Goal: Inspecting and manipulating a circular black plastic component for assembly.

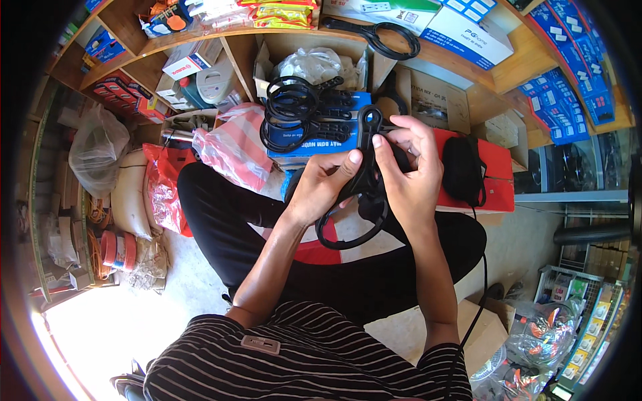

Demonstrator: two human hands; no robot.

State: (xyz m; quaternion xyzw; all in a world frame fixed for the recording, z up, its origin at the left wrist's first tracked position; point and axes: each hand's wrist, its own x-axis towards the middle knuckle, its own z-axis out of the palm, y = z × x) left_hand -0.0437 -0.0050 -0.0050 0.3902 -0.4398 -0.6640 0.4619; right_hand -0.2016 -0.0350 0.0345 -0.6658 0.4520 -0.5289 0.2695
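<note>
In front of me I hold a black plastic filter wrench (366, 170), its handle pointing up and its large ring hanging below over my lap. My left hand (322, 182) is closed on the handle from the left, thumb lying along it. From the right, my right hand (413, 167) grips the upper handle near the small hole at its end, thumb on the front and fingers partly behind. Beyond my left hand, several similar black wrenches (294, 100) lie stacked on a blue box (287, 150). Another black ring wrench (388, 40) rests on the shelf above.
A red box (498, 190) with a black pouch (463, 170) on it stands to the right. Wooden shelves (234, 63) with packaged goods curve across the far side. Plastic bags (167, 187) and a red roll (119, 250) sit at left. Wrapped goods (545, 334) fill the lower right.
</note>
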